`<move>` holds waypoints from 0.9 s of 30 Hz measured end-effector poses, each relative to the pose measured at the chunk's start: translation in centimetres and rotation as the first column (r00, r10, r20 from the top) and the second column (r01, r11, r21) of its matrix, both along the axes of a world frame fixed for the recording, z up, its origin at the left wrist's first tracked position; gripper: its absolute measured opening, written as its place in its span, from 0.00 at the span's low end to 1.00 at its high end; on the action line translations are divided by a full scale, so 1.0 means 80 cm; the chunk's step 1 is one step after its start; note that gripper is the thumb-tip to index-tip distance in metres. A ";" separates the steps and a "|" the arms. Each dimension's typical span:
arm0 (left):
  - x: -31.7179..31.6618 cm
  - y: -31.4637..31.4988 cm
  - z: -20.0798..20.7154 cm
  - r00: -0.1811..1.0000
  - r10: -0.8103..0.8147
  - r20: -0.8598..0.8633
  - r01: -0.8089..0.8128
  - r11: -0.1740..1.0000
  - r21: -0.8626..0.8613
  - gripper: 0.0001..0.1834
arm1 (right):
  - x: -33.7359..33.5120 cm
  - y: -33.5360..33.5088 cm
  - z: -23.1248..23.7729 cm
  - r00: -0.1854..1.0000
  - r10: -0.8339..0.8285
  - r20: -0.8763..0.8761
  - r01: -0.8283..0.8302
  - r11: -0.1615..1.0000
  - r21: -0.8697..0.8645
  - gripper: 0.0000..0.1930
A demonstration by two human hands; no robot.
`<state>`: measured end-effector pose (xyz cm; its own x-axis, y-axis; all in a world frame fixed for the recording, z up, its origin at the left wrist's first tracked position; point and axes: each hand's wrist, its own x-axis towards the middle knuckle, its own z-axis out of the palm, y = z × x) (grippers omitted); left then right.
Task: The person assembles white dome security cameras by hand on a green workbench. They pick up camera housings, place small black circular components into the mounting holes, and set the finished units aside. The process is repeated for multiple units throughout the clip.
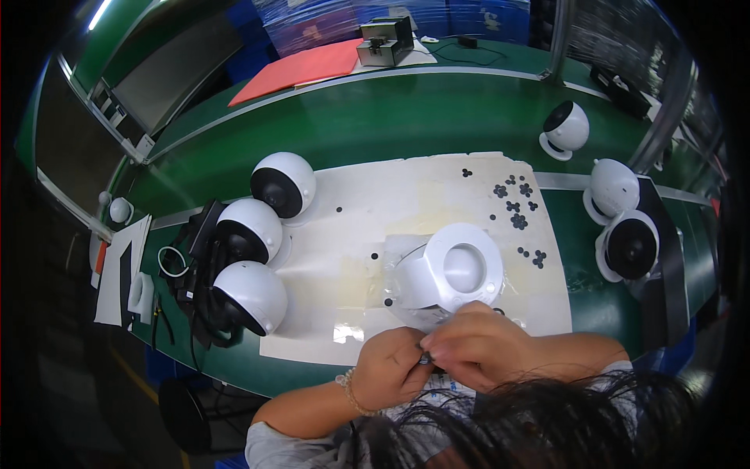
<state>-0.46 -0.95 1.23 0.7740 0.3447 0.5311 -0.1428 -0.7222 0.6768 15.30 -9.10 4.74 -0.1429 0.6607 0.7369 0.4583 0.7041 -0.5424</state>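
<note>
My left hand (393,361), with a beaded bracelet at its wrist, is closed close to the table's near edge. My right hand (486,344) meets it there, fingers pinched together. Between the fingertips of both hands shows a small dark piece (426,359); its exact kind is hidden. Just beyond the hands a white round camera-like device (416,275) lies on its side. Its ring-shaped white base (491,262) faces up, and the right hand overlaps its near edge. Loose round black pads (388,302) lie beside it on the white sheet.
Three white ball-shaped devices (266,293) with black fronts stand left, next to a heap of black cables (209,313) and pliers (160,316). Similar devices (615,187) stand right. Clusters of black pads (519,221) lie on the sheet (344,176). A metal box (380,53) sits behind.
</note>
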 end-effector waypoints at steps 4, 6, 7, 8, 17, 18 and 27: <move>0.000 0.005 0.002 0.999 -0.039 0.008 0.039 0.999 -0.007 0.16 | 0.018 -0.017 0.015 0.970 0.181 0.160 -0.175 0.983 -0.053 0.18; 0.000 0.004 0.009 0.992 0.090 0.085 -0.105 0.976 0.193 0.16 | 0.025 -0.021 0.018 0.985 0.042 0.165 -0.043 0.999 0.003 0.20; 0.000 0.002 0.012 0.980 0.148 0.135 -0.181 0.941 0.286 0.17 | 0.033 -0.015 0.017 0.987 -0.081 0.137 0.078 0.997 0.026 0.20; -0.001 -0.004 0.006 0.960 0.255 0.118 -0.280 0.906 0.317 0.15 | 0.045 -0.006 0.018 0.974 -0.197 0.115 0.195 0.980 0.022 0.21; -0.008 -0.002 0.000 0.971 0.235 -0.034 -0.199 0.884 0.422 0.08 | 0.083 0.031 0.006 0.848 -0.121 -0.517 -0.087 0.929 -0.360 0.29; -0.007 -0.003 0.000 0.970 0.241 -0.021 -0.212 0.890 0.404 0.08 | 0.084 0.031 0.005 0.849 -0.120 -0.514 -0.084 0.930 -0.357 0.29; -0.009 -0.004 -0.004 0.969 0.248 -0.022 -0.217 0.886 0.410 0.08 | 0.089 0.030 0.005 0.963 -0.187 -0.194 0.126 0.949 -0.290 0.33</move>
